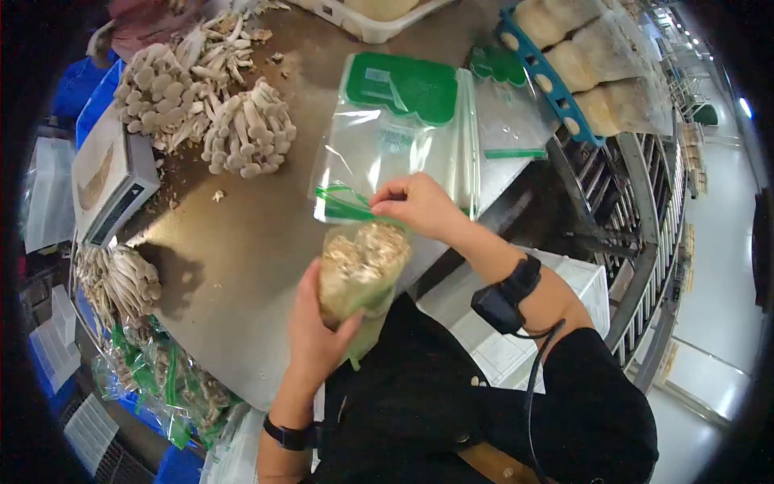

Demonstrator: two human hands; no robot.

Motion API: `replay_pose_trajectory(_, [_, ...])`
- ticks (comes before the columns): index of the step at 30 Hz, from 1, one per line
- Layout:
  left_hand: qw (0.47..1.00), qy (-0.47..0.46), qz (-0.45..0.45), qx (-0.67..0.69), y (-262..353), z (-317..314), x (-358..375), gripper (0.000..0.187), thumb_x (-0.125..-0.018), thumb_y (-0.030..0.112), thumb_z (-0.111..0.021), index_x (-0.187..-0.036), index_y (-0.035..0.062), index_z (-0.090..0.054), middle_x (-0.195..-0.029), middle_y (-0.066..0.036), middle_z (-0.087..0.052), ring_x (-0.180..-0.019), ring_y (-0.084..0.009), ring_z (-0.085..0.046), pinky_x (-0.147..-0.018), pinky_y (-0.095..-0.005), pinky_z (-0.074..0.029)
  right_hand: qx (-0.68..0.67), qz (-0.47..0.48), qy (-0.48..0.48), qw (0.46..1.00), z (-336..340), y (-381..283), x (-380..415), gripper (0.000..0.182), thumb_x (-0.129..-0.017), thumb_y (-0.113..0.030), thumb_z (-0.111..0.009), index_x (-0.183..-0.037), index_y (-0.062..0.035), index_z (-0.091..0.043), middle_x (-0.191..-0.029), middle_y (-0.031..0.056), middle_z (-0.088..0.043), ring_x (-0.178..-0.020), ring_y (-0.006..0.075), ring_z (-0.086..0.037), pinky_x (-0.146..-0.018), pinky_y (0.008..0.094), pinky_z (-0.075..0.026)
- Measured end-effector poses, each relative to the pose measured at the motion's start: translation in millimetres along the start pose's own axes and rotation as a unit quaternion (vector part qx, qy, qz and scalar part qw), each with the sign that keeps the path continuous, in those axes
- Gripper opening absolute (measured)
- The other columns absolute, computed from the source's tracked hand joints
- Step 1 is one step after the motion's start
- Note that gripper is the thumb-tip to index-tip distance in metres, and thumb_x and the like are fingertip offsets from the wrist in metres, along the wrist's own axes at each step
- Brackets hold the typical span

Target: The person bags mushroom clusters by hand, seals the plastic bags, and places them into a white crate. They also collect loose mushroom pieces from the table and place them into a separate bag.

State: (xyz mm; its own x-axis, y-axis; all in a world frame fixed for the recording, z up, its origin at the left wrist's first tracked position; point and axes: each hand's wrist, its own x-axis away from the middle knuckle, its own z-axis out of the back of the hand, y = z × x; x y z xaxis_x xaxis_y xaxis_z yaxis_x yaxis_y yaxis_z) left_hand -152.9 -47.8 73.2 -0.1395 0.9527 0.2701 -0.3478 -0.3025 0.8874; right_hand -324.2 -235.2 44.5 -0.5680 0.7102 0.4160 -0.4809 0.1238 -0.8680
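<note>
My left hand [314, 327] is wrapped around a clear bag of mushrooms [363, 270], held close to my body. A pale brown, crumbly clump, looking like the root end, faces up inside it. Just above, my right hand [419, 208] pinches by the green-edged end of a plastic bag [347, 203]; whether this edge belongs to the filled bag or to the stack cannot be made out. Beyond it lies a stack of flat clear bags [367, 149] with green printed tops. Loose mushroom clusters [248, 133] lie at the upper left of the table.
A scale-like white box [117, 173] stands at the metal table's [234, 274] left edge, near another mushroom cluster [121, 282]. Packed mushroom bags [169, 379] sit below left. A blue rack of pale blocks [556, 89] is at upper right, a white crate [516, 323] below.
</note>
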Motion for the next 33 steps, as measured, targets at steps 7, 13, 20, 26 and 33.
replay_pose_trajectory(7, [0.984, 0.068, -0.078, -0.145, 20.1, -5.2, -4.7, 0.076, -0.072, 0.016, -0.068, -0.137, 0.0075, -0.029, -0.130, -0.019, -0.037, -0.110, -0.0382, -0.049, -0.083, -0.0409, -0.048, 0.107, 0.141, 0.086, 0.980, 4.0, -22.9, 26.4, 0.014, -0.079, -0.009, -0.062, -0.090, -0.0006, -0.066, -0.079, 0.0081, -0.060, -0.069, 0.0143, -0.058, -0.063, 0.0257, -0.046])
replay_pose_trajectory(13, [0.990, 0.039, -0.030, -0.131, 39.6, 10.5, 3.8, 0.072, -0.075, 0.017, -0.067, -0.136, 0.0088, -0.029, -0.132, -0.018, -0.037, -0.114, -0.0372, -0.045, -0.091, -0.0410, -0.043, 0.128, 0.225, 0.112, 0.959, -17.3, -61.3, 42.5, 0.010, -0.079, -0.006, -0.061, -0.088, -0.0015, -0.064, -0.076, 0.0088, -0.059, -0.065, 0.0178, -0.057, -0.058, 0.0277, -0.046])
replay_pose_trajectory(20, [0.986, 0.091, -0.071, -0.117, 42.2, 28.5, 24.4, 0.062, -0.074, 0.015, -0.067, -0.128, 0.0120, -0.035, -0.129, -0.018, -0.038, -0.095, -0.0417, -0.055, -0.075, -0.0452, -0.050, 0.332, 0.395, 0.148, 0.844, -76.0, -103.5, 73.1, 0.010, -0.074, -0.010, -0.058, -0.083, -0.0061, -0.058, -0.072, 0.0064, -0.053, -0.065, 0.0241, -0.057, -0.054, 0.0335, -0.047])
replay_pose_trajectory(26, [0.984, 0.170, -0.046, 0.024, 42.1, 71.6, 49.3, 0.085, -0.071, 0.003, -0.065, -0.141, 0.0034, -0.018, -0.140, -0.017, -0.031, -0.129, -0.0312, -0.033, -0.102, -0.0363, -0.033, 0.461, 0.484, 0.111, 0.735, -91.0, -131.1, 110.0, 0.013, -0.068, -0.011, -0.057, -0.077, -0.0038, -0.052, -0.071, 0.0077, -0.049, -0.069, 0.0236, -0.056, -0.060, 0.0338, -0.047])
replay_pose_trajectory(33, [0.948, 0.129, -0.073, 0.280, 32.4, 105.2, 70.0, 0.069, -0.076, 0.002, -0.063, -0.136, -0.0026, -0.029, -0.122, -0.014, -0.050, -0.109, -0.0194, -0.051, -0.090, -0.0311, -0.043, 0.491, 0.587, 0.055, 0.641, -108.7, -165.9, 125.2, 0.017, -0.070, -0.014, -0.055, -0.084, -0.0047, -0.054, -0.077, 0.0047, -0.051, -0.074, 0.0203, -0.055, -0.061, 0.0314, -0.045])
